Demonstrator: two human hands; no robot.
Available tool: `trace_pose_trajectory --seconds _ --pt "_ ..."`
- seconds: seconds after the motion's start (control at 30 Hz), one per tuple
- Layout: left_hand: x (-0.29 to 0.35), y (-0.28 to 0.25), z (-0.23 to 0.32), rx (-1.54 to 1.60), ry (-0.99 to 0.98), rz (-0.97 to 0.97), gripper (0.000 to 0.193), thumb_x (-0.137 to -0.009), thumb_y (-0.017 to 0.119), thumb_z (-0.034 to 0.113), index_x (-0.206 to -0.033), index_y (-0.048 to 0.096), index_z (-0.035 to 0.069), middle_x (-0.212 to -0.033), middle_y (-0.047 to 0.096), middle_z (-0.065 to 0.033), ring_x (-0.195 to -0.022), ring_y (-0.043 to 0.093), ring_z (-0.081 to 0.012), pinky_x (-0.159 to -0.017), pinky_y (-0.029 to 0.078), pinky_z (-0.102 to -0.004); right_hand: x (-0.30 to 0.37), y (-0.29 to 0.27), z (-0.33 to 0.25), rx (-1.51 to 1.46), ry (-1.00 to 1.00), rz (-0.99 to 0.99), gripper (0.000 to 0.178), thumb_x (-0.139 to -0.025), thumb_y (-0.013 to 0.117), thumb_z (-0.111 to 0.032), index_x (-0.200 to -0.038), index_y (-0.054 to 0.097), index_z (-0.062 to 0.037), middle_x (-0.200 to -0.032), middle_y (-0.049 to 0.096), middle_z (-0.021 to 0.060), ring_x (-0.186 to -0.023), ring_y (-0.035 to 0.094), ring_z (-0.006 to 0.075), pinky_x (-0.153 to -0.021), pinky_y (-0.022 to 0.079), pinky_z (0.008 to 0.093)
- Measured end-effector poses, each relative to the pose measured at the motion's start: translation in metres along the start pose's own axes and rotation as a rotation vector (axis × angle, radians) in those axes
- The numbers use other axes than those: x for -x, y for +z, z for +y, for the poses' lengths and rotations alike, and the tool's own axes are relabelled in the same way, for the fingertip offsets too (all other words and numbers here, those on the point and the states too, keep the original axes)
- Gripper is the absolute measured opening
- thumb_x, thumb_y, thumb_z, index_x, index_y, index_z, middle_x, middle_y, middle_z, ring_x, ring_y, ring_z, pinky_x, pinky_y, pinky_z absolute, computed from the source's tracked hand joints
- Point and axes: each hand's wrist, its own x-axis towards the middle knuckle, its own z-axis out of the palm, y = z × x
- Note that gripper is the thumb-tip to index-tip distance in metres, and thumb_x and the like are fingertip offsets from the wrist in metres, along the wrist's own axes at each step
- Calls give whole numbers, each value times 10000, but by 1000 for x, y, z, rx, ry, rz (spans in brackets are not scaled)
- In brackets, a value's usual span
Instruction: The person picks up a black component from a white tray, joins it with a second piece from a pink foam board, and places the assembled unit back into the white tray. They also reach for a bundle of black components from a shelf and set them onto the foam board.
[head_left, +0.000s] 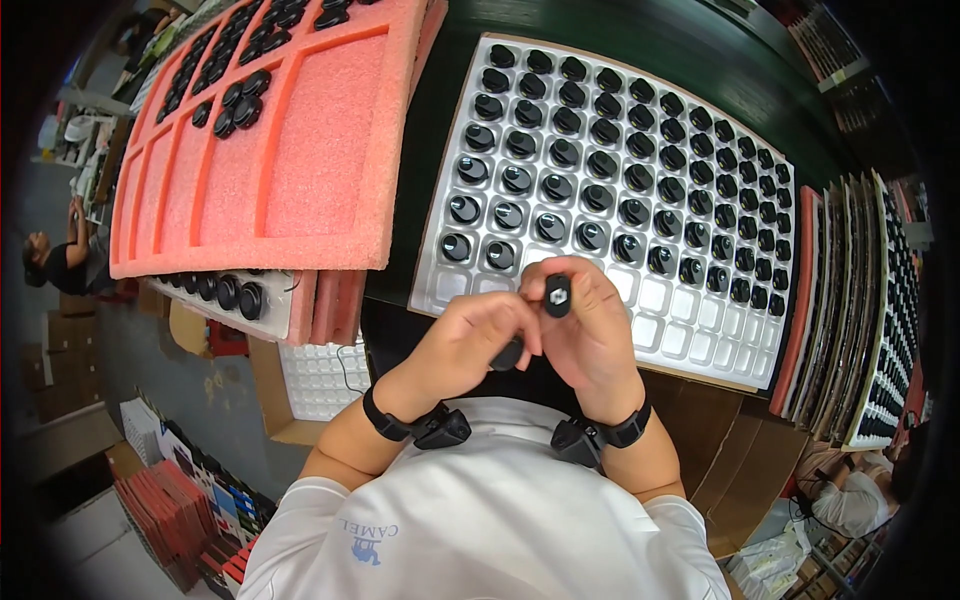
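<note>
Near my chest, my left hand [468, 343] is closed around a small round black part [508, 354], which shows below its curled fingers. Beside it, my right hand [592, 335] pinches a black oval part [557, 297] with a light angular mark on its face. The fingertips of both hands come close together. Just beyond them lies a silver-white compartment tray [655, 296], holding rows of glossy black round parts [597, 197]; its nearest pockets hold none. At the left a pink foam tray [322, 140] carries loose black round parts [240, 105] in its far compartments.
Under the pink foam is a stack with more black parts [230, 293]. Upright stacked trays [840, 300] border the right side. A dark green table surface [440, 110] shows between the trays. An open cardboard box [290, 425] stands lower left. Other people sit at both far sides.
</note>
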Motion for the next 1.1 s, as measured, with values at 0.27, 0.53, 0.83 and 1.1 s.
trace_pose_trajectory --seconds 0.27,0.53,0.83,1.1 --pt "12 -28 2 127 -209 80 655 -931 220 601 -775 508 33 -660 527 -62 -536 444 -89 -473 328 -197 -1 -5 -13 -128 -122 -23 332 -946 488 -305 -1148 566 -53 -941 565 81 -744 472 167 -671 381 296" --pt "7 -28 -2 323 -147 49 592 -923 319 593 -917 488 26 -739 491 -43 -552 395 -82 -488 317 -199 2 -2 -18 -44 -138 -37 351 -950 476 -318 -1165 560 -54 -944 562 82 -731 471 162 -654 376 289" --pt "7 -22 12 263 -118 -56 445 -909 509 430 -1061 472 13 -864 520 -58 -613 426 -89 -544 354 -212 3 -3 -17 -112 -98 -19 354 -950 475 -324 -1159 554 -49 -928 561 82 -731 471 161 -663 385 287" --pt "12 -24 12 111 -107 -29 495 -834 673 340 -1153 502 1 -1035 597 -104 -757 534 -103 -676 436 -224 9 1 -17 128 -55 16 327 -941 509 -312 -1040 522 0 -868 541 72 -713 475 146 -664 396 275"
